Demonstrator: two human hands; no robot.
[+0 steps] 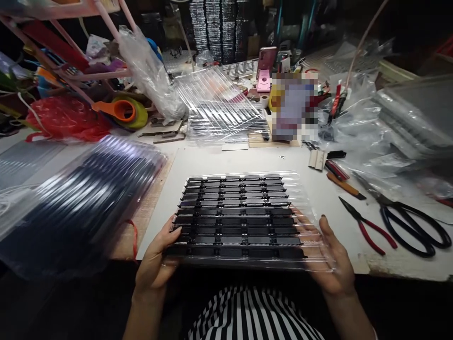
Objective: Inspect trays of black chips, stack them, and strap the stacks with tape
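Observation:
A clear plastic tray (311,226) carries rows of black connector-like parts (231,231) with fine pins along their edges. Its front edge overhangs the near side of the table, while the back lies over the white work surface. My left hand (159,255) grips the tray's left side, thumb on top and fingers underneath. On the right, my right hand (331,257) holds the other side, and its fingers show through the clear plastic. The right end of the tray has a bare strip without black parts.
Filled clear trays (88,198) are stacked at the left. Behind lie empty clear trays (222,104). Red-handled pliers (368,226), large scissors (414,222) and a utility knife (345,185) lie at right. An orange tape dispenser (116,111) stands back left.

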